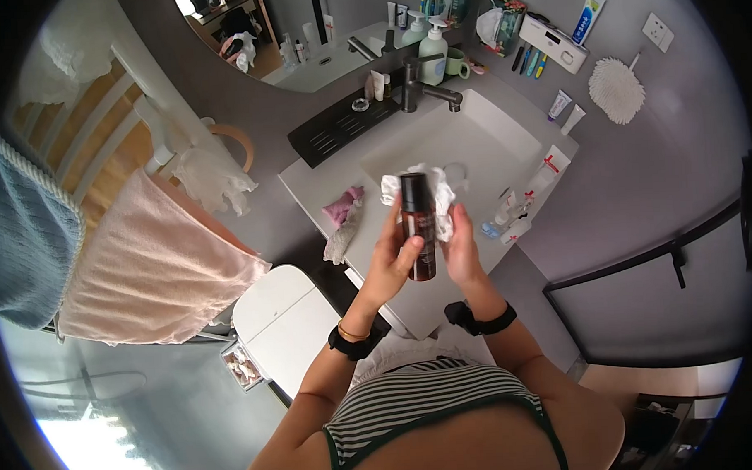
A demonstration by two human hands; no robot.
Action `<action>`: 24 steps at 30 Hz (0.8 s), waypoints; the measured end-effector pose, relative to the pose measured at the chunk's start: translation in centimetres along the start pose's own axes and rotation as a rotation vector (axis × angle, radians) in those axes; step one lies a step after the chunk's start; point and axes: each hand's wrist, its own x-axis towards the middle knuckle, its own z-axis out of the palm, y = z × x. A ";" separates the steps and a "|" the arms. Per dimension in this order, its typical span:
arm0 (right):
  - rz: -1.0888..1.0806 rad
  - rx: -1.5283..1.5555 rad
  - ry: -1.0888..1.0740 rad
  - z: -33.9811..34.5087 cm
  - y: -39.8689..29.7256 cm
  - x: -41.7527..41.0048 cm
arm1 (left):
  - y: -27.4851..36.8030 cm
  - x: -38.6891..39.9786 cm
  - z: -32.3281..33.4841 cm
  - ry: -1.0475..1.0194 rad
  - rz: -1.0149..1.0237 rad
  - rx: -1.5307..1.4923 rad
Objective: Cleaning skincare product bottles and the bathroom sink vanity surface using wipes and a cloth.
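A dark amber bottle (pixel 421 249) with a black cap (pixel 415 192) is held upright over the front of the washbasin counter. My left hand (pixel 392 259) wraps it from the left, thumb across its printed front. Behind the bottle, my right hand (pixel 461 247) grips a crumpled white cloth or tissue (pixel 442 198); its fingers are partly hidden by the cloth. Part of the cloth also shows left of the cap. Beneath both hands lies the pale counter, with the white sink (pixel 503 131) beyond them.
A dark faucet (pixel 411 84) and a black slotted tray (pixel 341 127) stand at the back. Small bottles (pixel 506 215) line the counter's right edge. A pink cloth (pixel 344 205) lies on its left edge. Left of the counter are a white toilet lid (pixel 279 307) and a hanging pink towel (pixel 147 261).
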 end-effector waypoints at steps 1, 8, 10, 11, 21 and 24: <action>-0.002 0.000 0.005 -0.8 0.0 0.2 | -0.2 0.1 0.1 0.020 -0.031 -0.281; 0.370 0.126 -0.326 -2.4 -1.9 0.5 | -2.6 -0.8 -0.6 -0.357 -0.326 -0.938; 0.330 0.023 -0.462 -2.6 -1.9 0.7 | -2.8 -0.8 -0.6 -0.366 -0.349 -1.008; 0.348 0.023 -0.499 -3.0 -1.8 1.2 | -2.3 -0.8 -0.2 -0.325 -0.370 -0.973; -0.092 -0.379 -0.060 -1.8 0.0 -0.2 | 0.6 0.1 -0.1 0.264 -0.011 0.093; -0.102 -0.298 0.051 -0.4 0.7 -0.6 | 0.6 0.1 -0.1 0.216 -0.010 0.157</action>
